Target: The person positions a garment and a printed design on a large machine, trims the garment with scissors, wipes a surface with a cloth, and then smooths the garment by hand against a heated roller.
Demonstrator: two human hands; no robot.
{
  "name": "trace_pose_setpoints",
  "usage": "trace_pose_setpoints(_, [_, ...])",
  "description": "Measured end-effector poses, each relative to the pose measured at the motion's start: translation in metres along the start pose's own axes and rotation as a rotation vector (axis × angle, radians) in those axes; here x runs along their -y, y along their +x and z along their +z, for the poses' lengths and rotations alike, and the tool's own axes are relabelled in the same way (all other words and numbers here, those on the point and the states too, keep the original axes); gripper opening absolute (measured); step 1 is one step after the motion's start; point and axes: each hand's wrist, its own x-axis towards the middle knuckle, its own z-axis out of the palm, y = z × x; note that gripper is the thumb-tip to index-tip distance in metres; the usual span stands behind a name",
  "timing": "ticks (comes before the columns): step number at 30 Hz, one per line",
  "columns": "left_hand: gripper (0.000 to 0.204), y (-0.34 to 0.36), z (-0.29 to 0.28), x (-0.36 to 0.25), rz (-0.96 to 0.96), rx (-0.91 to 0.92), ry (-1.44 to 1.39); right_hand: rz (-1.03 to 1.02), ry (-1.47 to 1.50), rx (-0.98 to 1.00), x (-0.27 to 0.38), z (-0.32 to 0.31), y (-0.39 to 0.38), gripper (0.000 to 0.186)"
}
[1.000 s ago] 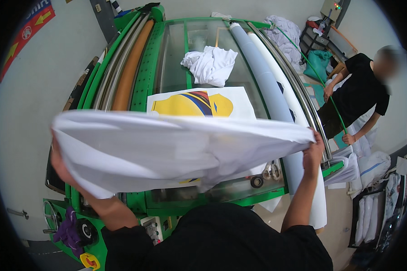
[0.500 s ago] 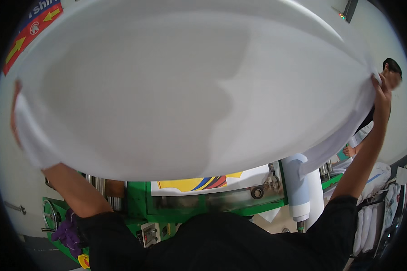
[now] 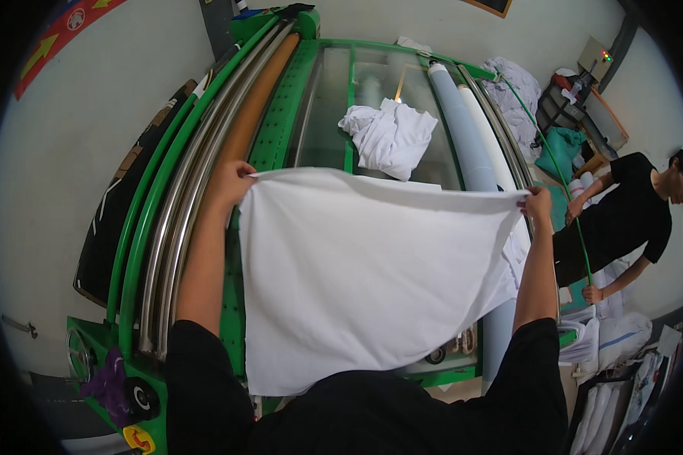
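A white cloth (image 3: 364,258) hangs spread between my two hands, its far edge pulled nearly straight. My left hand (image 3: 235,180) pinches the far left corner beside the orange-brown roller. At the far right corner, my right hand (image 3: 536,203) grips the same cloth near the blue-grey roll. Its near part droops toward my body and covers much of the machine bed below. Beyond it, a crumpled white cloth (image 3: 391,138) lies on the machine's glass-like top (image 3: 326,114).
Steel rollers (image 3: 193,220) and green bars run along the left. On the right are a blue-grey roll (image 3: 467,136) and a white roll (image 3: 489,133). A co-worker (image 3: 618,205) in black stands at right holding a thin green rod (image 3: 546,144). Purple cloth (image 3: 108,379) hangs lower left.
Both hands have come down and closer together, lowering the white cloth from in front of my view. The machine and the crumpled cloth behind it now show.
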Motion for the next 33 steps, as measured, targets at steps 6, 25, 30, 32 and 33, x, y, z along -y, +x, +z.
trace_pose_setpoints(6, [0.014,0.033,0.087,0.06,-0.126,-0.09,-0.011,-0.081,-0.163,0.022,-0.081,0.053,0.033,0.031])
trace_pose_setpoints(25, [0.031,0.109,0.156,0.119,-0.208,-0.421,0.394,-0.192,-0.699,-0.145,-0.007,0.148,0.044,0.039])
trace_pose_setpoints(30, [0.026,-0.017,0.146,0.095,-0.081,-0.389,-0.045,-0.582,-0.598,-0.097,-0.009,0.146,-0.06,0.039])
trace_pose_setpoints(32, [0.026,-0.109,0.125,0.079,-0.143,-0.315,0.002,-0.511,-0.456,0.088,-0.01,0.122,-0.143,0.038])
trace_pose_setpoints(33, [0.026,-0.159,0.109,0.08,-0.211,-0.29,0.087,-0.435,-0.389,0.201,-0.016,0.117,-0.178,0.036])
